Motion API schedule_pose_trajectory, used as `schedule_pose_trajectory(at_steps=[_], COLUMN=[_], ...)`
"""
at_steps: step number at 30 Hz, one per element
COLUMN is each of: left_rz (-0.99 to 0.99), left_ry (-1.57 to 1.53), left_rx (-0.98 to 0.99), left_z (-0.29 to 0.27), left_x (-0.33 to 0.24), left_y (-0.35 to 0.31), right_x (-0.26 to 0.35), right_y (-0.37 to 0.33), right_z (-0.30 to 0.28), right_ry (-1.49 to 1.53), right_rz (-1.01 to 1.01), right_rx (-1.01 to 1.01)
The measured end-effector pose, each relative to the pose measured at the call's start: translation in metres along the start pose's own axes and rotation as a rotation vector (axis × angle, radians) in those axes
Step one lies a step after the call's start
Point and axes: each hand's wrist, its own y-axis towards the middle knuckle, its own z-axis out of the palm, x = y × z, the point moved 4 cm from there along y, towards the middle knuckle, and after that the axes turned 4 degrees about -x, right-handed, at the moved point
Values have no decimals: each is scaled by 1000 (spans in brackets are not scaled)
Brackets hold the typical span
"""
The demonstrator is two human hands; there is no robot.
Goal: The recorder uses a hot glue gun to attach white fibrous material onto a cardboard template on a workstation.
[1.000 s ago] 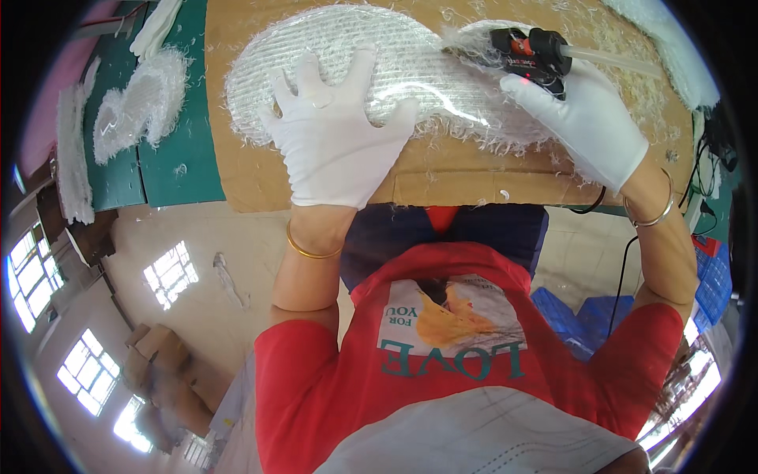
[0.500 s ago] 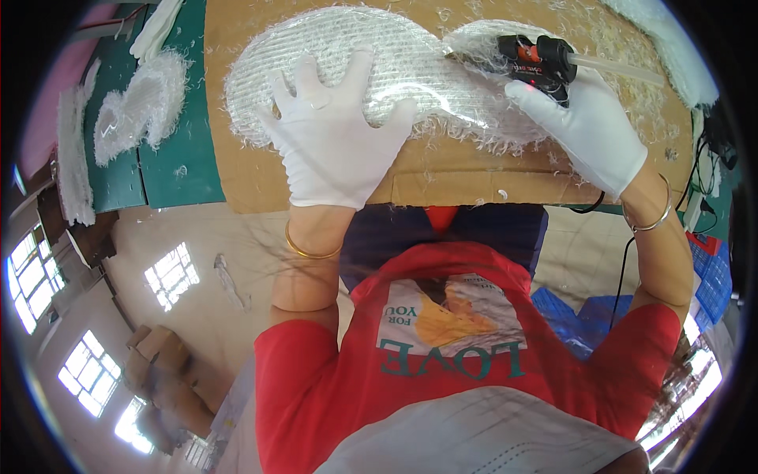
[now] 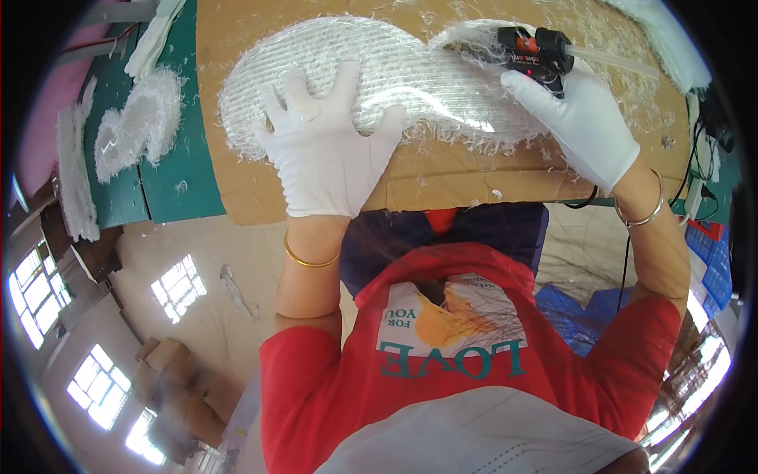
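Note:
A ribbed, translucent white panel (image 3: 395, 79) with a curved two-lobed outline and a fringe of white strands lies on a brown cardboard sheet (image 3: 458, 186). Spread flat on its left lobe is my left hand (image 3: 324, 150), white-gloved, fingers apart and holding nothing. My right hand (image 3: 588, 130), gloved too, grips a black and orange hot glue gun (image 3: 545, 59) over the panel's right part. A pale glue stick (image 3: 616, 62) juts from the gun's rear. The nozzle points left toward loose strands at the panel's upper edge; whether it touches them I cannot tell.
At the left, a smaller fringed white piece (image 3: 138, 122) and a white fringe strip (image 3: 76, 174) lie on the green table (image 3: 185, 186). Fluffy white material (image 3: 667, 39) sits at the far right. Cables (image 3: 699, 166) hang beside the table's right edge. Strand scraps litter the cardboard.
The view has shifted slightly, with the table scene a little lower in the picture. Both hands keep nearly the same pose, the glue gun still in my right hand.

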Motion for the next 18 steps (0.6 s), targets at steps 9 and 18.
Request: schedule_pose_trajectory(at_steps=[9, 18], left_rz=[-13, -29], left_ry=[-41, -59], left_rx=[45, 63], left_z=[-1, 2], left_x=[-3, -3], left_y=[3, 2], right_x=[3, -12], right_y=[-4, 0], right_z=[2, 8], right_ry=[82, 72], right_rz=[-179, 7], right_rx=[-193, -42])
